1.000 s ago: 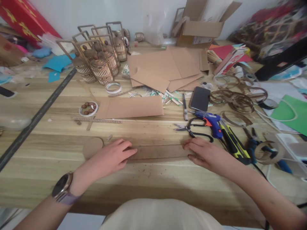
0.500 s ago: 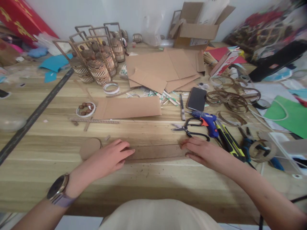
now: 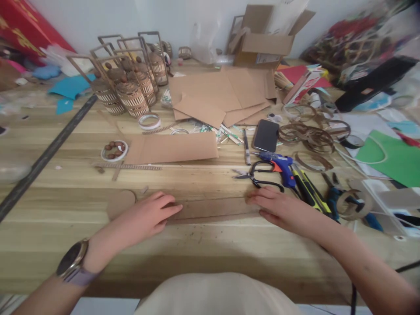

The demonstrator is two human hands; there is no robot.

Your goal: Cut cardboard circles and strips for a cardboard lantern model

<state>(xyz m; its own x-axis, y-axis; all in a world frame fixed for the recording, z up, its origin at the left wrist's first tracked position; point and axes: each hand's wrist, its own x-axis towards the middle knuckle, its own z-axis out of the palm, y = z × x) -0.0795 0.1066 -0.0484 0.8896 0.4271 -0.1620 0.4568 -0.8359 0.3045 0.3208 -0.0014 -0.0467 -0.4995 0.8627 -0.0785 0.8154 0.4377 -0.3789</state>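
A long brown cardboard strip (image 3: 213, 208) lies across the wooden table in front of me. My left hand (image 3: 157, 213) has its fingers on the strip's left end, thumb and fingertips bent round it. At the other end, my right hand (image 3: 274, 203) grips the strip the same way. The fingertips under the edges are partly hidden. Part of a round cardboard disc (image 3: 120, 203) shows behind my left wrist. Black-handled scissors (image 3: 259, 175) lie just beyond my right hand, beside a blue glue gun (image 3: 282, 165).
A cardboard piece (image 3: 173, 148) and a tape ring with brown beads (image 3: 114, 151) lie farther back. Small lantern-like baskets (image 3: 132, 99) stand at the back left. Yellow-black cutters (image 3: 310, 192), pliers (image 3: 334, 197), a phone (image 3: 266, 135) and brown hoops (image 3: 311, 133) crowd the right.
The view has shifted slightly, so the table things sit a little farther left. Both hands stay at the strip's ends; my right fingers have shifted slightly.
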